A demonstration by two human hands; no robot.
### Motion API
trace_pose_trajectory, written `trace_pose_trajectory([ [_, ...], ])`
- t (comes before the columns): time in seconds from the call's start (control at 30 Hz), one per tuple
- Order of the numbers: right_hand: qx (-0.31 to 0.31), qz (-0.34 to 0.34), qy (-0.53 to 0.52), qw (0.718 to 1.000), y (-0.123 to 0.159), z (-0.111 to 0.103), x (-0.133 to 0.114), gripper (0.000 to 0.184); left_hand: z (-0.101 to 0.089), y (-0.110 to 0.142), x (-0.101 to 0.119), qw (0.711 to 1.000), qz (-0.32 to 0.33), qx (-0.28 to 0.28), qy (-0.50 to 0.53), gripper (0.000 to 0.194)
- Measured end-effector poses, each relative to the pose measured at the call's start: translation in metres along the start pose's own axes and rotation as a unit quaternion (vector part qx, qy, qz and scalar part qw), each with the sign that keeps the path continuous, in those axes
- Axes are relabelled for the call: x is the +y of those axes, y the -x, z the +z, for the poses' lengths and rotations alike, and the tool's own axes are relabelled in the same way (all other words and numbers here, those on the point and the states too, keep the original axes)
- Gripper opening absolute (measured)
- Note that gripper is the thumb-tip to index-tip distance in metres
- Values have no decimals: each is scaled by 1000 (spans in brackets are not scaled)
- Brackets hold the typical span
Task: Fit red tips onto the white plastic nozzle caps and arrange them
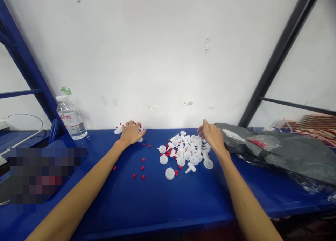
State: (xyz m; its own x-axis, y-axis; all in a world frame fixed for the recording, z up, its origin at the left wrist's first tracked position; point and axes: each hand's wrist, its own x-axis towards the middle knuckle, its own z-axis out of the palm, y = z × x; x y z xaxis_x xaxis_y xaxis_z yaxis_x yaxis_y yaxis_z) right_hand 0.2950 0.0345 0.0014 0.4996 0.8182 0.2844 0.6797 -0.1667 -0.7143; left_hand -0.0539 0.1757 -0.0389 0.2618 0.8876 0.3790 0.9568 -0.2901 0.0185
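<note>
A heap of several small white plastic caps (185, 150) lies on the blue table (157, 202), mixed with small red plugs (142, 168) scattered to its left. My left hand (132, 132) rests palm down, fingers spread, over a smaller cluster of white and red pieces (118, 129) near the wall. My right hand (212, 135) hovers at the right edge of the heap, its fingers curled loosely and apart, with nothing visibly in them.
A clear water bottle (70, 118) stands at the back left by a blue frame post (25, 64). A dark plastic bag (278, 150) with red pieces lies at the right. A black diagonal bar (275, 59) rises there. The white wall (157, 52) closes the back.
</note>
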Motion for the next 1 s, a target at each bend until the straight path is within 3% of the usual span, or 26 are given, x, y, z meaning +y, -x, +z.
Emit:
trace_pose_trajectory([
  [0.3,-2,-6,14,1000,2,1,0,60,-3,6,3,999,30,22,-7,42],
  [0.53,-4,-10,15,1000,2,2,-1,58,-4,8,6,998,36,58,1,49],
  [0.73,-10,-9,23,1000,2,4,-1,58,-3,6,6,998,65,4,17,49],
  [1.0,-13,-17,25,999,3,6,-1,57,0,2,6,998,54,-34,29,46],
])
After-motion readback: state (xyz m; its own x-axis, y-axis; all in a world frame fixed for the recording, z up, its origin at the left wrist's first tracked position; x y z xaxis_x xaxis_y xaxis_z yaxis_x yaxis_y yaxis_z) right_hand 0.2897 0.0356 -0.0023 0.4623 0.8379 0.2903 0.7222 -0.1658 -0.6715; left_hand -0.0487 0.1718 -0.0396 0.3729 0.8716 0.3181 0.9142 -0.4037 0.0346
